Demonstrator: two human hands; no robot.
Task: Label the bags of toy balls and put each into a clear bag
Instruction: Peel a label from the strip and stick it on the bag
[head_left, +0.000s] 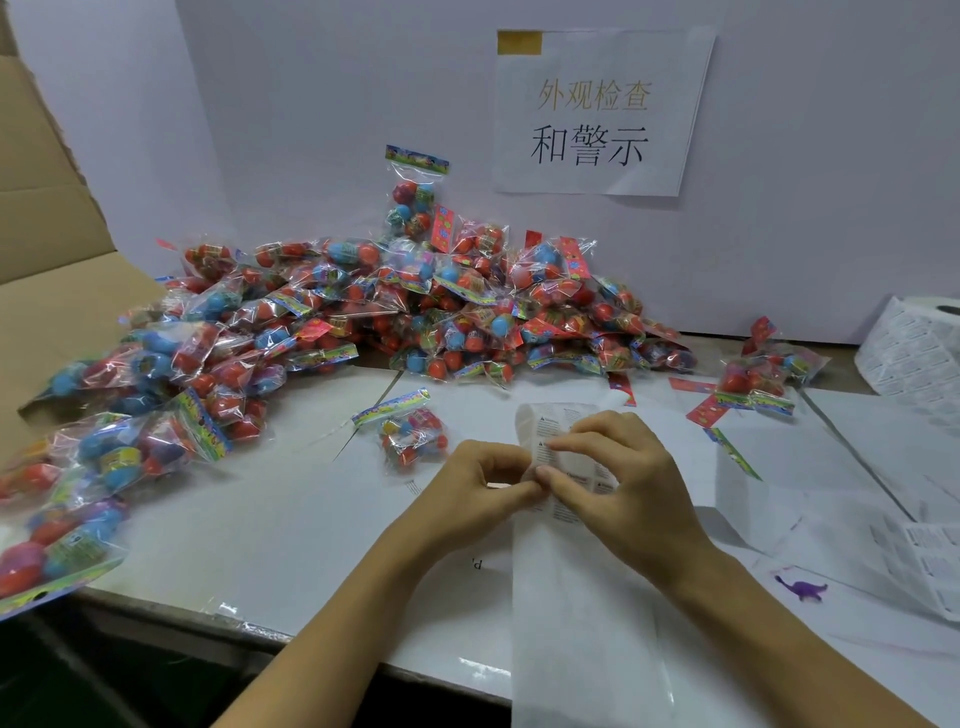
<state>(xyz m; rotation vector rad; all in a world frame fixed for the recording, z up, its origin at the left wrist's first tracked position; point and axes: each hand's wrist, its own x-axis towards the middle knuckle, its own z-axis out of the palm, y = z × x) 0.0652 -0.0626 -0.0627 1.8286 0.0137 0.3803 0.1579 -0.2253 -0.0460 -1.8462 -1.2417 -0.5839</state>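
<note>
Worktop (291, 525), white. Heap of ball bags (415, 306) along rear wall, well behind hands. Label strip (571, 571), draped off front edge, top pinched by left hand (478, 483) and right hand (618, 478). Single ball bag (410, 436), just left of left hand, untouched.

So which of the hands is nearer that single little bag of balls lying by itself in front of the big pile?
The left. The left hand sits just right of the single bag, nearly beside it. The right hand is farther right, beyond the label strip both hands pinch.
</note>
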